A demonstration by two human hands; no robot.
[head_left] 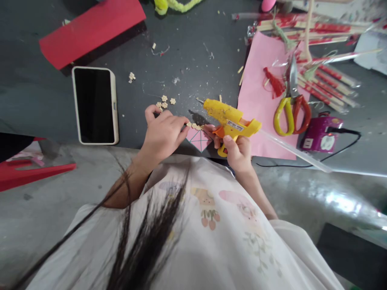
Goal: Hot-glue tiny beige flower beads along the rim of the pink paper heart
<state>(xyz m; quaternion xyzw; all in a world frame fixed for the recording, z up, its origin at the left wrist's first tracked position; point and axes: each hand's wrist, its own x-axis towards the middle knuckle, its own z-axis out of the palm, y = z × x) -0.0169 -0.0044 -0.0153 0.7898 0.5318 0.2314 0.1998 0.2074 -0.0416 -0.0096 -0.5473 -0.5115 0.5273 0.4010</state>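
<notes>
My right hand (238,151) is wrapped round the handle of a yellow hot glue gun (231,119), whose metal nozzle points left. A clear glue stick (298,151) sticks out of its back. Below the gun, at the table's front edge, is a pink paper piece (199,141) with dark drawn lines and a row of small wooden flowers (195,126) along its top. My left hand (165,131) pinches the left end of this piece between thumb and finger. Its other fingers bend beside several loose wooden flowers (164,104). Part of the paper is hidden behind my hands.
A phone (93,105) lies at left, below a folded red card (93,30). On the right are pink paper (256,84), scissors (292,96), a red tassel (274,83), packed sticks (332,86) and a purple box (322,133) with a black cable. Loose hair hangs in front.
</notes>
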